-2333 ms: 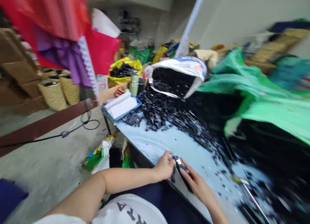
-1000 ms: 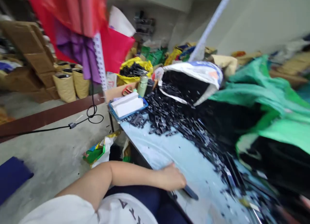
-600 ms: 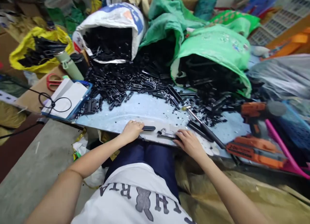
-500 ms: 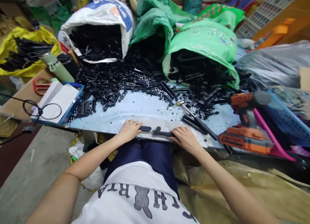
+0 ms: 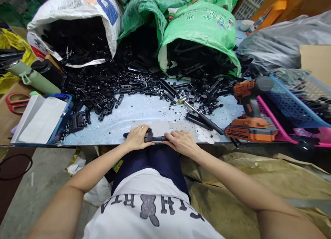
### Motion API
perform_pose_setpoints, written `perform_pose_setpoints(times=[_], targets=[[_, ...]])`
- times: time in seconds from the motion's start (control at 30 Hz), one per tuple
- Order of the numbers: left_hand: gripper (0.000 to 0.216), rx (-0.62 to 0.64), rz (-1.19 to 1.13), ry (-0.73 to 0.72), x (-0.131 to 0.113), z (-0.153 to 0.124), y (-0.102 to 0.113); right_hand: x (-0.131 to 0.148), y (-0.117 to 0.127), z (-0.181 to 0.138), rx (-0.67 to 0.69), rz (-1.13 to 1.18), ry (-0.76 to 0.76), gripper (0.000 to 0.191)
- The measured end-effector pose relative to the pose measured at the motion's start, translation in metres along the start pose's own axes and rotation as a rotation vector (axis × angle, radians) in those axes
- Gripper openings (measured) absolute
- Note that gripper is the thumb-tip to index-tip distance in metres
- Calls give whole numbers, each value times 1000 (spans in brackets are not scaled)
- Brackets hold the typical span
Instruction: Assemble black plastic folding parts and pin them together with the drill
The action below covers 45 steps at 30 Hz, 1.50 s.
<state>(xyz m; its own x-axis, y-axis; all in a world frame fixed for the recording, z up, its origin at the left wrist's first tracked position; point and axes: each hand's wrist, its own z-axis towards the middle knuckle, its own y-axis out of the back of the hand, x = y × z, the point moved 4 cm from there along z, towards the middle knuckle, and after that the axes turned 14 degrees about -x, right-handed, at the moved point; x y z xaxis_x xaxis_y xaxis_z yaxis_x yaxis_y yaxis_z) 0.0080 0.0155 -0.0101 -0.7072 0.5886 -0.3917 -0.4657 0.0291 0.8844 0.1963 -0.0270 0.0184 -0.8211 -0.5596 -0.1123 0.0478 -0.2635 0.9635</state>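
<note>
At the near edge of the pale blue table (image 5: pixel 144 111) my left hand (image 5: pixel 137 138) is closed over one end of a long black plastic part (image 5: pixel 152 139). My right hand (image 5: pixel 182 142) grips the other end of the same part, fingers curled down on it. The two hands almost touch in the middle. A heap of similar black plastic parts (image 5: pixel 108 87) covers the far half of the table.
A white sack (image 5: pixel 77 11) and green sacks (image 5: pixel 201 25) spill black parts at the back. An orange cordless drill (image 5: pixel 249 111) and a long screwdriver (image 5: pixel 201 116) lie to the right, next to blue and pink baskets (image 5: pixel 289 104). A blue tray (image 5: pixel 59 127), scissors (image 5: pixel 15 102) and a green bottle (image 5: pixel 33 80) sit left.
The camera swung from the left side of the room to straight down at the table. My hands have slid together, joining two black pieces that lay apart into one length.
</note>
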Motion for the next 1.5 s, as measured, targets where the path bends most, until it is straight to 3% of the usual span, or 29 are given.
perform_pose_setpoints(times=[0.17, 0.37, 0.63, 0.7, 0.77, 0.83, 0.9, 1.0, 1.07, 1.17, 1.23, 1.4, 1.5], targets=[[48, -66, -84, -52, 0, -7, 1, 4, 19, 15, -39, -47, 113, 34], [46, -148, -71, 15, 3, -5, 3, -1, 26, 27, -44, -91, 150, 32], [59, -57, -103, -84, 1, 4, -1, -25, 11, 26, -86, -11, 221, 38], [64, 5, -90, -122, -1, 22, -3, -36, -2, 19, -115, 35, 194, 38], [54, 9, -60, -117, 3, 55, -3, -45, -15, 11, -133, 94, 168, 38], [36, -55, 13, -26, 16, 99, -4, -48, -26, 3, -134, 154, 159, 38], [36, -100, 101, 63, 29, 145, -7, -47, -33, 0, -117, 211, 156, 39], [34, -33, 55, 47, 32, 194, -23, -52, -38, 10, -148, 235, 84, 36], [26, 11, -21, 14, 23, 208, -33, -69, -41, 29, -242, 211, -26, 31], [22, -4, -61, 10, 7, 204, -36, -107, -50, 66, -369, 171, -195, 26], [28, -41, -69, 39, 1, 191, -30, -127, -61, 94, -361, 132, -234, 24], [16, -135, -76, 169, 15, 134, -3, -130, -92, 155, -112, -158, -84, 27], [24, -193, -378, 301, 33, 84, 6, -124, -107, 172, -22, -306, -55, 35]])
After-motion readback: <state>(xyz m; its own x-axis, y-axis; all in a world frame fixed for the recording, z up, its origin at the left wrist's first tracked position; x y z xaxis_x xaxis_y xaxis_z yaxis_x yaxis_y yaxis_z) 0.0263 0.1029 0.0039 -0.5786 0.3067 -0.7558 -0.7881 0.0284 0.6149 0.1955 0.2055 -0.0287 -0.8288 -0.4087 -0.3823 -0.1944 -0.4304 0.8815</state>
